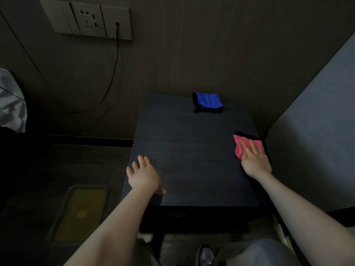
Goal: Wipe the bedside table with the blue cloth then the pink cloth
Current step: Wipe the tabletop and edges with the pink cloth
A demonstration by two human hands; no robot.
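The dark bedside table [190,150] fills the middle of the view. A folded blue cloth [208,102] with a black edge lies at the table's far side, near the wall, with no hand on it. The pink cloth [242,145] lies at the table's right edge. My right hand [254,158] presses flat on the pink cloth, fingers spread over it. My left hand [143,176] rests open on the table's front left corner, fingers apart, holding nothing.
A wall socket panel [86,18] with a black cable [113,70] hanging from it is at the upper left. A bed's grey side [317,121] stands right of the table. A tray [80,212] lies on the floor at the lower left.
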